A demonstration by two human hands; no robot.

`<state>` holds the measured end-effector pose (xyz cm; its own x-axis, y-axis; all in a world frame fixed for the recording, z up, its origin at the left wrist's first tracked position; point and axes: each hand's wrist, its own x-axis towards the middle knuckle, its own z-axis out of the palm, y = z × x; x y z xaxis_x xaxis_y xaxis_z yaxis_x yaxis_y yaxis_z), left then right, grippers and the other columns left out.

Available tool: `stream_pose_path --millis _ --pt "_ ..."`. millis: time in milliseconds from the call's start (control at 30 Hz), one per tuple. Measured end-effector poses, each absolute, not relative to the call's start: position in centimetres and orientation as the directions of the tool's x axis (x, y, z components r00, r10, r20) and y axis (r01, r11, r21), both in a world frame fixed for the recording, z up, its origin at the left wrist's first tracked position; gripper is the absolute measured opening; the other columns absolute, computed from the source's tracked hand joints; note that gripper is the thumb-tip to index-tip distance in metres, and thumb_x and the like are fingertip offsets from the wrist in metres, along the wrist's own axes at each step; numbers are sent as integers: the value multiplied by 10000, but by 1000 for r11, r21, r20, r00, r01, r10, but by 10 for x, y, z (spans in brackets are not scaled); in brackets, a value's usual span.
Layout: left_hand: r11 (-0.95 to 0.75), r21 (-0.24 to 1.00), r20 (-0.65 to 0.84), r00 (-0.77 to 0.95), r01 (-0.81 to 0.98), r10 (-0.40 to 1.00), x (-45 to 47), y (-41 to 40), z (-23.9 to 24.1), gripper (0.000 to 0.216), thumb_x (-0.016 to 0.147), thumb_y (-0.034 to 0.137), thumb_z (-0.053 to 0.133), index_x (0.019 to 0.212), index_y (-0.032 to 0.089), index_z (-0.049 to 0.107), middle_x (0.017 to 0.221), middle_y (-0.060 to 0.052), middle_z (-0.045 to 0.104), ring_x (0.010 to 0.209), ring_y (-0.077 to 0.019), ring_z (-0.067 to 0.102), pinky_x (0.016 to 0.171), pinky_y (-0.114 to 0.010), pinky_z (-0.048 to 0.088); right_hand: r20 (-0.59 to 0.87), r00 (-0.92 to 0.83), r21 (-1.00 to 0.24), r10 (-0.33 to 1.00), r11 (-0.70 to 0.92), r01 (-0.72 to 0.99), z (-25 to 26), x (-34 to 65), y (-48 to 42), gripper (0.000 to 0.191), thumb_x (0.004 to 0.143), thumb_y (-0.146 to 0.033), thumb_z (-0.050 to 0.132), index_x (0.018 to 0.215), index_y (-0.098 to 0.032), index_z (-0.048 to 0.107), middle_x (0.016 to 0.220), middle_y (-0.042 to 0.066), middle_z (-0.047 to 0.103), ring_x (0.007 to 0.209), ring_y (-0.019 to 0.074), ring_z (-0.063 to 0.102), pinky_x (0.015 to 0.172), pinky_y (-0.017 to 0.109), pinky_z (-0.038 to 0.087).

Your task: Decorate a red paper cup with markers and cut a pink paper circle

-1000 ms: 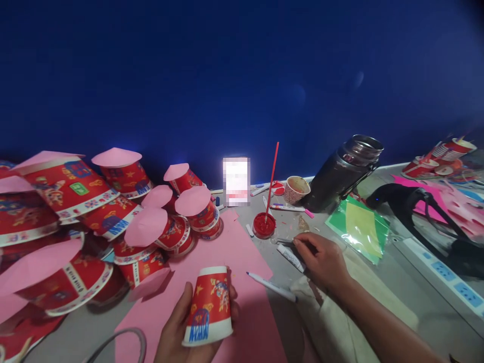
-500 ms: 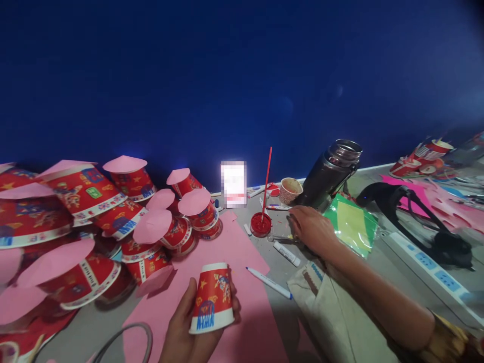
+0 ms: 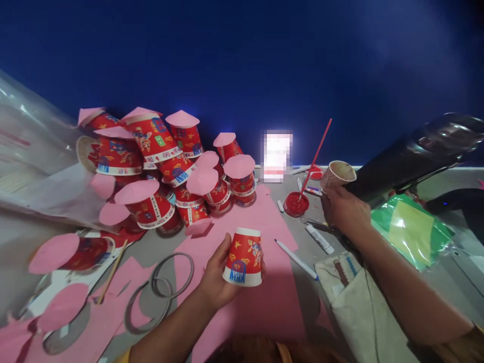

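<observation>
My left hand (image 3: pixel 219 277) is wrapped round a red paper cup (image 3: pixel 244 254) with white bands and printed figures. The cup's narrow end points up, above a pink paper sheet (image 3: pixel 260 312). On the right, my right hand (image 3: pixel 346 209) reaches down to the table just in front of a small patterned paper cup (image 3: pixel 338 176). Its fingers bend downward and their tips are hidden, so any grip cannot be made out. Close by lie a white glue tube (image 3: pixel 319 239), a marker (image 3: pixel 297 259) and a red paint pot (image 3: pixel 297 204) with a stick in it.
Red paper cups with pink paper cones (image 3: pixel 151 151) are piled at the left. Tape rings (image 3: pixel 172 292) and pink scraps lie nearer. At the right are a dark flask (image 3: pixel 412 156), a green packet (image 3: pixel 397 227) and a cloth bag (image 3: pixel 359 302). A lit screen (image 3: pixel 278 156) leans against the wall.
The view has turned left, so the table's things appear further right. My left hand still holds the red cup. My right hand has come slightly closer to the patterned cup.
</observation>
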<state>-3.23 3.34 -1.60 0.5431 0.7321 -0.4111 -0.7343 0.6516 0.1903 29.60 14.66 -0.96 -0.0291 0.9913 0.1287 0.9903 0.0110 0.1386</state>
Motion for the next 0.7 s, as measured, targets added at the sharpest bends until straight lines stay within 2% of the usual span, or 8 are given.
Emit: stream_pose_path --millis 200,400,433,467,533,567,633,700 --pt "654 161 -387 562 -739 731 -36 33 -20 608 944 578 708 1237 45 698 1081 -185 802 1041 -303 764 945 -401 556 89 6 122 996 -17 992 -11 295 147 281 1074 -300 506 1041 -171 754 1095 152 706 904 259 679 597 323 328" --pt "597 344 -343 495 -724 798 -35 33 -16 662 961 636 637 1309 74 675 1069 -191 798 909 -337 776 820 -444 572 203 27 4 979 -28 1000 18 312 117 168 1001 -271 605 1049 -179 736 959 167 746 894 304 684 661 372 421" --pt "580 380 -332 479 -721 813 -34 34 -15 664 965 642 625 1315 81 676 1075 -191 797 884 -338 777 803 -448 574 219 98 -69 971 -85 994 26 313 107 170 989 -312 621 1048 -204 738 914 148 749 814 292 685 633 373 417" --pt "563 413 -325 462 -716 825 -34 34 -13 660 971 645 610 1318 87 678 1081 -190 796 874 -341 777 806 -457 576 219 135 -205 966 -90 975 33 312 97 190 974 -345 630 1085 -232 735 880 116 754 716 263 672 610 366 426" --pt "545 458 -324 439 -702 838 -33 33 -11 646 991 640 579 1311 88 685 1092 -192 794 891 -346 779 849 -482 577 212 119 -565 970 23 825 45 302 75 380 926 -409 675 1281 -274 688 854 56 765 626 220 671 593 339 497" --pt "549 467 -332 438 -693 836 -33 32 -11 641 999 635 570 1304 84 689 1099 -194 794 907 -346 780 875 -490 576 202 87 -691 975 79 718 49 293 65 417 906 -428 702 1300 -291 692 824 34 765 637 220 697 592 325 535" --pt "569 465 -353 447 -679 822 -33 31 -12 637 1003 631 570 1281 73 698 1107 -198 793 933 -340 782 905 -488 576 183 5 -833 983 152 533 50 270 47 320 922 -399 709 1220 -294 759 756 15 755 633 205 714 572 291 566" --pt "578 464 -367 448 -672 815 -33 29 -15 634 996 632 587 1243 61 711 1092 -200 794 929 -333 782 904 -478 579 139 -47 -922 989 146 358 44 248 35 242 950 -371 699 1143 -273 806 724 21 756 596 189 710 538 267 571"
